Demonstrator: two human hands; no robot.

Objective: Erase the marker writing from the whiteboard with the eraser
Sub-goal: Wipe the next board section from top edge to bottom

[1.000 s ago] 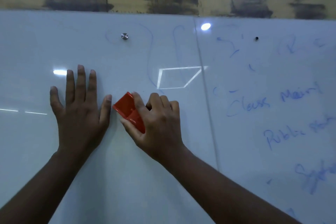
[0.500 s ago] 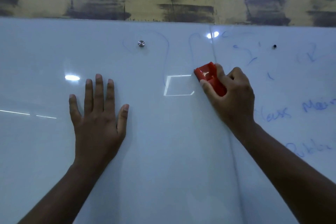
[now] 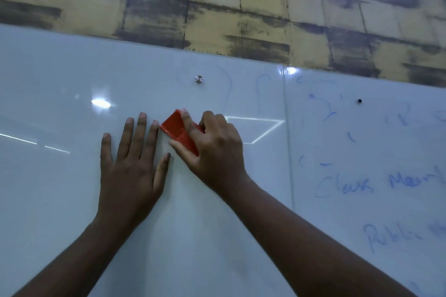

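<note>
Right hand (image 3: 217, 147) fingers clamped around the red eraser (image 3: 179, 131), pad on the whiteboard (image 3: 60, 200), just right of the left fingertips; left hand (image 3: 131, 171) flat, fingers straight, bracing the board. Blue writing (image 3: 345, 187) sits well right of both hands, past the panel seam (image 3: 288, 142), so my call: keep pad flat, even pressure, overlapping strokes, work rightward; faint loops above the fingers too. Glossy board, glare spots; metal stud (image 3: 198, 79) above; stained yellow tiled wall (image 3: 217, 7) behind.

- We see left hand (image 3: 131, 166) flat on whiteboard (image 3: 60, 200), just left of eraser (image 3: 177, 128).
- Right hand (image 3: 217, 149) on eraser, eraser against board.
- Marker writing (image 3: 345, 185) well right, past the panel seam (image 3: 288, 140).
- Mounting stud (image 3: 198, 79) above eraser.
</note>
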